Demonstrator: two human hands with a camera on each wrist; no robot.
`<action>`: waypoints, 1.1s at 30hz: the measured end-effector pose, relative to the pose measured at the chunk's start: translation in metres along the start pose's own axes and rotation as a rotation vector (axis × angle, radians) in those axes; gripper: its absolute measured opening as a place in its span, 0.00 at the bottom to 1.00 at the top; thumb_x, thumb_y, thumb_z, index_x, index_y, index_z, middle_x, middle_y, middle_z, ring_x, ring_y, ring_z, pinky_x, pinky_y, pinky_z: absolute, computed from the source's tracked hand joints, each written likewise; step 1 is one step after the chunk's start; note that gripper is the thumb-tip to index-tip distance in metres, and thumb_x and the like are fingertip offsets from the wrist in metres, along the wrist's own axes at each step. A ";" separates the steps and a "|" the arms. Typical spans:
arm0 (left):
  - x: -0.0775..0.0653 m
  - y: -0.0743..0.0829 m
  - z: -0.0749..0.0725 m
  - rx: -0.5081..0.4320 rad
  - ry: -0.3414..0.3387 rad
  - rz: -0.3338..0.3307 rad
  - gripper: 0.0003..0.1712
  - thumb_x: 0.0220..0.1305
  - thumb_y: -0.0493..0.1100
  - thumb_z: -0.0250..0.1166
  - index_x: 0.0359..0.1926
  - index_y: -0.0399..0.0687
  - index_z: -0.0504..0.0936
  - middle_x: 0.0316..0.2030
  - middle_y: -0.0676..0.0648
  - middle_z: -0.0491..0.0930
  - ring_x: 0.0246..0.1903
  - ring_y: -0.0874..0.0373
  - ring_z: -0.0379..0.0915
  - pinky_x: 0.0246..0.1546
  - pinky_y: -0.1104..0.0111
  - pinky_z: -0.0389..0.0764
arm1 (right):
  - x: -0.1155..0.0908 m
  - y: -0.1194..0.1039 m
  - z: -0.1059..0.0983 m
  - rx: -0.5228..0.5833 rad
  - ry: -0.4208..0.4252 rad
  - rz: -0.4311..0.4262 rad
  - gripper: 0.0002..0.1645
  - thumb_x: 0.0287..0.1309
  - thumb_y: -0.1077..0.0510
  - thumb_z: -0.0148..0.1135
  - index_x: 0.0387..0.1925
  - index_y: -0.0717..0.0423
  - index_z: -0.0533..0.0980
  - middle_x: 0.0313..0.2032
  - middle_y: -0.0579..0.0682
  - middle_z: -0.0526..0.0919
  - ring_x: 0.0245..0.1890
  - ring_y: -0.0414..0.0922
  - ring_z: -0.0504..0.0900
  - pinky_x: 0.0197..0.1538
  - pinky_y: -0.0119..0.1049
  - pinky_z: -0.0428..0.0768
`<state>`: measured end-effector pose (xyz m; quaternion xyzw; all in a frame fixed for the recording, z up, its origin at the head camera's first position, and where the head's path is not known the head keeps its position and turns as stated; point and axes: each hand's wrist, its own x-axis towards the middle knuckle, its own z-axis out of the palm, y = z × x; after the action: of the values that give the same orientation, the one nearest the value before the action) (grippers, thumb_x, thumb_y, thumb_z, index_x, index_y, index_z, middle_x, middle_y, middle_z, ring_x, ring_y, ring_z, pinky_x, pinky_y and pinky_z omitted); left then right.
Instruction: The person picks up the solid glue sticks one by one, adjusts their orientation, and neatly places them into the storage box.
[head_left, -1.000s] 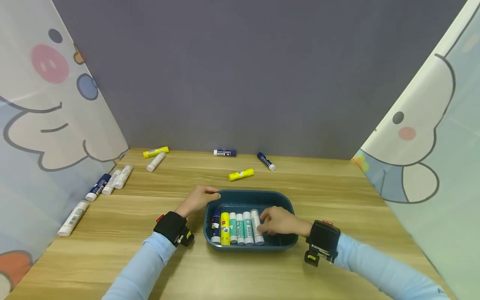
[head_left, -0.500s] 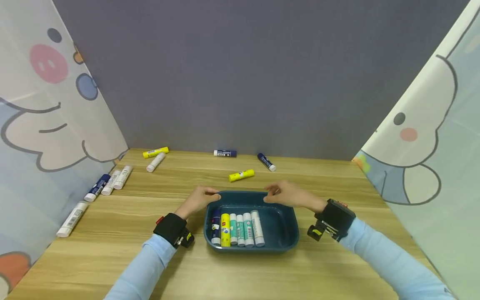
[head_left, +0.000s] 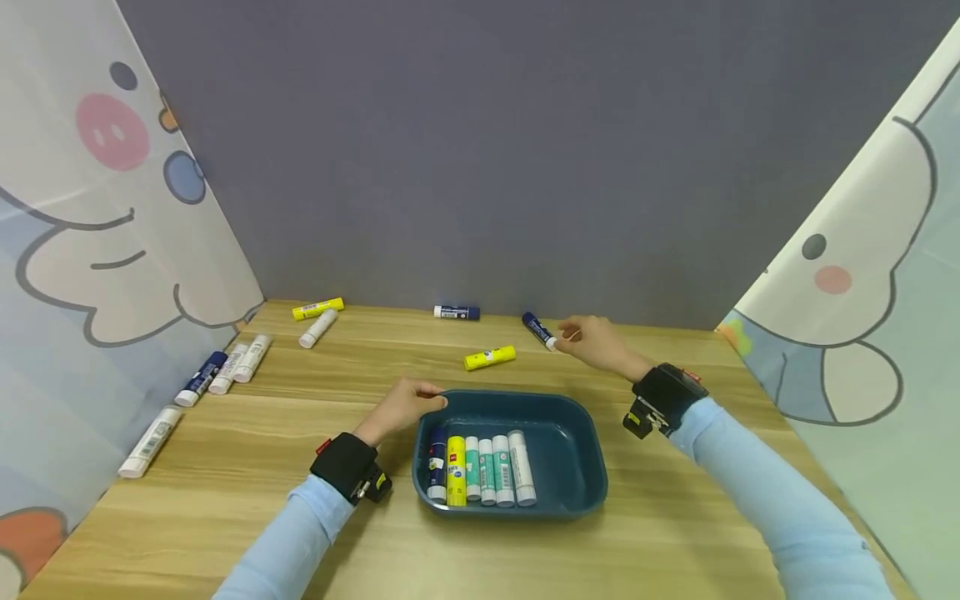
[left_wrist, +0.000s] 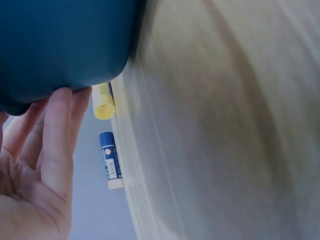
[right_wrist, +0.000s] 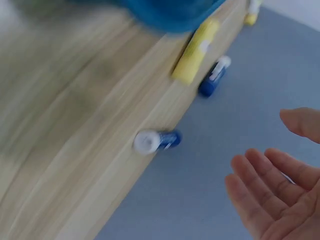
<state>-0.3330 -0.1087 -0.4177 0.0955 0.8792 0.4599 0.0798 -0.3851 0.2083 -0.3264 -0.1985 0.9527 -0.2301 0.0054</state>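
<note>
My left hand (head_left: 403,407) holds the left back corner of a dark teal bin (head_left: 567,454), thumb at the rim and fingers against the outer wall (left_wrist: 60,55). Inside, several glue sticks lie side by side at the left: a navy one (head_left: 437,467), a yellow one (head_left: 456,473), green-labelled ones (head_left: 502,472) and a white one (head_left: 521,468). Beyond the bin, my right hand (head_left: 596,343) is over the table with its fingertips close to the white cap of a navy glue stick (head_left: 537,328). Its fingers and thumb are spread apart, holding nothing, in the right wrist view.
A yellow glue stick (head_left: 490,357) lies just behind the bin, and another navy one (head_left: 457,312) is by the grey back panel (head_left: 465,167). More glue sticks lie at the table's left, including a white one (head_left: 151,442). Printed cloth panels (head_left: 825,333) flank both sides.
My right hand has left the white glue stick inside the bin, risen over the back rim and moved to the navy glue stick behind. The left hand has stayed at the bin's corner.
</note>
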 end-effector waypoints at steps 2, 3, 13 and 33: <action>0.001 -0.001 0.000 0.000 0.001 0.009 0.14 0.59 0.43 0.61 0.44 0.43 0.83 0.42 0.45 0.81 0.40 0.56 0.75 0.42 0.62 0.77 | 0.007 0.008 0.000 -0.029 0.013 0.003 0.26 0.59 0.53 0.57 0.53 0.68 0.71 0.45 0.64 0.79 0.43 0.57 0.79 0.43 0.46 0.78; 0.001 -0.002 0.000 0.001 0.004 0.012 0.14 0.59 0.43 0.61 0.44 0.43 0.83 0.42 0.45 0.81 0.40 0.56 0.75 0.41 0.62 0.77 | 0.011 0.011 0.001 -0.032 0.017 0.006 0.26 0.59 0.53 0.56 0.53 0.68 0.71 0.45 0.65 0.79 0.44 0.57 0.79 0.43 0.47 0.78; -0.003 -0.007 0.002 0.008 0.016 0.005 0.11 0.59 0.42 0.62 0.42 0.44 0.84 0.37 0.48 0.81 0.33 0.58 0.73 0.36 0.66 0.77 | 0.053 0.036 0.026 -0.079 0.016 0.048 0.25 0.60 0.54 0.55 0.53 0.68 0.72 0.47 0.65 0.79 0.45 0.58 0.78 0.47 0.50 0.76; 0.004 -0.009 0.004 -0.018 -0.004 0.064 0.14 0.58 0.44 0.63 0.42 0.42 0.84 0.39 0.45 0.80 0.31 0.59 0.72 0.29 0.69 0.75 | 0.120 0.068 0.067 -0.148 0.009 0.148 0.19 0.56 0.53 0.60 0.42 0.65 0.78 0.40 0.61 0.81 0.37 0.55 0.79 0.40 0.45 0.77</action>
<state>-0.3366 -0.1093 -0.4277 0.1237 0.8713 0.4701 0.0678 -0.5143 0.1889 -0.4068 -0.1263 0.9791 -0.1591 0.0033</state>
